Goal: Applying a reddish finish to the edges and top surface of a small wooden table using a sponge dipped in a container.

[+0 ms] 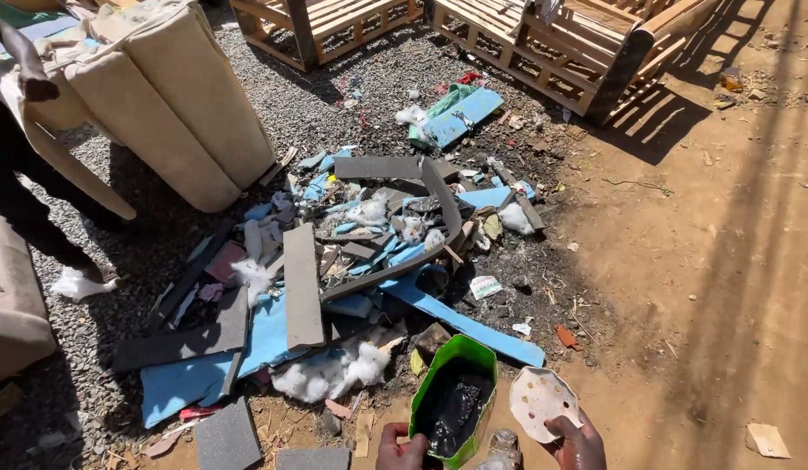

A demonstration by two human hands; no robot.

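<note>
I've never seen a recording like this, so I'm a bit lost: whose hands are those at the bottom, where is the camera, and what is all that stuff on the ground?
There is no machine here. The single picture comes from a camera worn on a person's head, looking down, so the two bare hands at the bottom edge are that person's own. The left hand holds a green bag with a black lining, open at the top. The right hand holds a white lid with small holes. Ahead, on dirt and gravel, lies a scrap pile: blue foam sheets, grey strips and white stuffing. Behind it stand wooden sofa frames and, at the left, beige cushions.
</note>
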